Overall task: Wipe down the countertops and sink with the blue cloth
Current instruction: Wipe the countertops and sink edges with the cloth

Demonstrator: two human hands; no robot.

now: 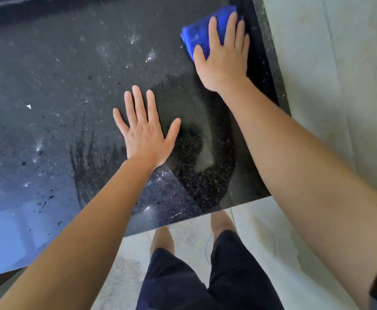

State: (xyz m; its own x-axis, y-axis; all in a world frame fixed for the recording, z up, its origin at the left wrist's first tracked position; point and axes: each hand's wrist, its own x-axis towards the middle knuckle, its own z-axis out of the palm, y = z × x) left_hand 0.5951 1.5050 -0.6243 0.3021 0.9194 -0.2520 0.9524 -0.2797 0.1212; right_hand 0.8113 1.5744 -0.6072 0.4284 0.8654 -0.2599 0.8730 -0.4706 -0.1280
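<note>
The folded blue cloth (196, 34) at the right edge of the black speckled stone countertop (60, 86) is partly covered. The right hand (223, 61) lies flat over its near half, hiding that part and the palm. The countertop runs past the left and top edges. Its far left corner is a dark blurred streak, and pale blue glare washes out its near left. The person's bare legs (160, 238) vanish behind its near edge, and the bottom edge cuts off the dark shorts (228, 265).
</note>
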